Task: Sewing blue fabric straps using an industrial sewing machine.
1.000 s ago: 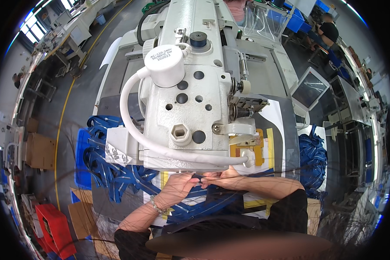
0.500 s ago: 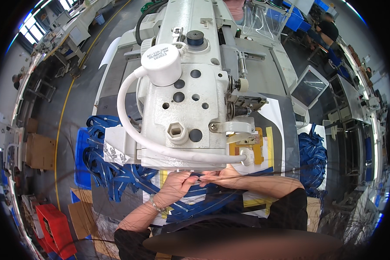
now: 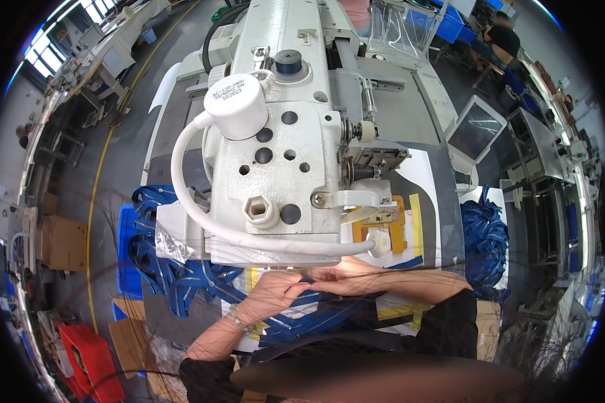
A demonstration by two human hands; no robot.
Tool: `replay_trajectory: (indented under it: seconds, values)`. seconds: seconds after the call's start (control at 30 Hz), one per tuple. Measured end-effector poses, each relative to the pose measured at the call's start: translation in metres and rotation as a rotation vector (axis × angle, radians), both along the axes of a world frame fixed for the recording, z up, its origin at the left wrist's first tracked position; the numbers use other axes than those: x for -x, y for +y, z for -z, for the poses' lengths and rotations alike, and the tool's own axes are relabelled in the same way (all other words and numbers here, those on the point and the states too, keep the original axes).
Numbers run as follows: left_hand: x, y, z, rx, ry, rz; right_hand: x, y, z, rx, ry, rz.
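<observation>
Blue straps are lying across the work surface below the hands, looking flat, narrow and woven, with a thin pale line running lengthwise along each. More blue strapping is spilling in loose loops in a tangled heap at the left, and a denser bundle is sitting at the right. The left hand and the right hand are resting with fingertips close together, just below the machine head; their fingers are curling inward, and a dark sliver is showing between them, but whether they are gripping it I cannot tell. The white machine head is showing pebbly painted metal with round black plugs. A smooth white cable is curving from a squat cylinder. A flat yellow plate is standing beyond the right hand.
</observation>
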State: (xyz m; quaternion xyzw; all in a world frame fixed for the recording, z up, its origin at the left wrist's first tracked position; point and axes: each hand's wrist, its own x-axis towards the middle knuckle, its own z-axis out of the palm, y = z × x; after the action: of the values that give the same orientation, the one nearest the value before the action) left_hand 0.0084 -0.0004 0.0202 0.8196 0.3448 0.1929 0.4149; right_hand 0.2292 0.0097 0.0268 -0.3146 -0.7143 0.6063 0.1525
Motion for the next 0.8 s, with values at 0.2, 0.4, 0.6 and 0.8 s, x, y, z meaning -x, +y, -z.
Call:
replay_trajectory:
  seconds: [0.2, 0.4, 0.6, 0.8]
  values:
    - [0.002, 0.001, 0.007, 0.382, -0.071, -0.112, 0.003, -0.001, 0.004, 0.441, 0.153, 0.131]
    - [0.007, 0.001, 0.014, 0.328, -0.023, -0.101, 0.005, -0.001, 0.002, 0.471, 0.155, 0.164]
    - [-0.003, -0.005, 0.003, 0.314, -0.129, -0.162, 0.005, -0.003, 0.005, 0.482, 0.167, 0.198]
    - [0.000, -0.001, 0.004, 0.420, -0.168, -0.156, 0.005, -0.001, 0.006, 0.509, 0.216, 0.206]
